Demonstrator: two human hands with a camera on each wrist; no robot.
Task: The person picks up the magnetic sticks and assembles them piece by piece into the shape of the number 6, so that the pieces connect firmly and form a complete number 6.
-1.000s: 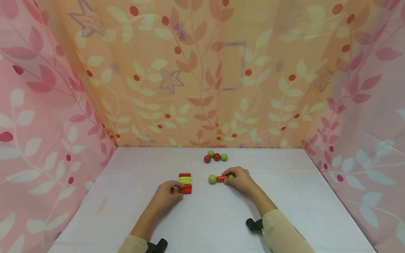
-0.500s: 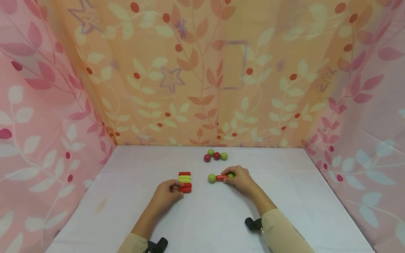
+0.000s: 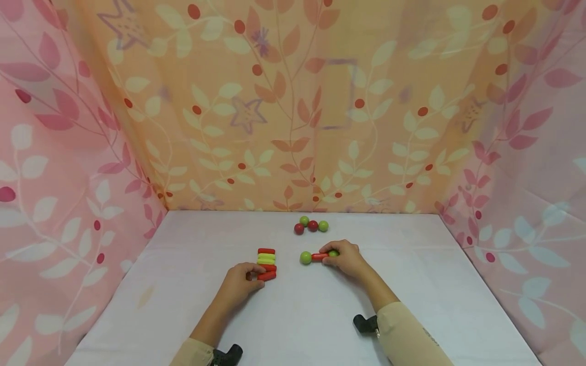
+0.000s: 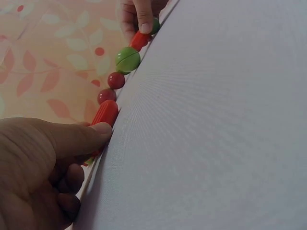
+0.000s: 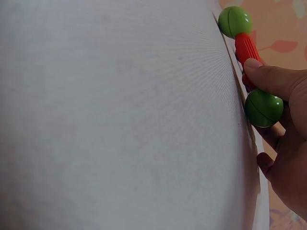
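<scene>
My left hand [image 3: 240, 282] pinches the nearest red stick [image 3: 267, 276] between thumb and fingers. That stick is slightly tilted, at the near end of a stack-like row with another red stick [image 3: 271, 268], yellow-green sticks [image 3: 266, 259] and a red one [image 3: 266, 251] at the far end. In the right wrist view, my right hand [image 5: 292, 124] grips a toy dumbbell by its red ribbed bar [image 5: 247, 50]. A green ball [image 5: 235, 21] caps one end and another green ball [image 5: 264, 108] the other. The left fingertips are partly hidden behind the thumb in the left wrist view.
Two red balls [image 3: 313, 225] and two green balls [image 3: 323, 226] lie grouped farther back on the white tabletop [image 3: 293, 315]. Patterned cloth walls [image 3: 293, 152] stand behind and on both sides. Each wrist carries a black camera [image 3: 365, 324].
The nearest red stick has turned a little and parted slightly from the row in my left fingers. My right hand keeps its hold on the toy dumbbell, almost still.
</scene>
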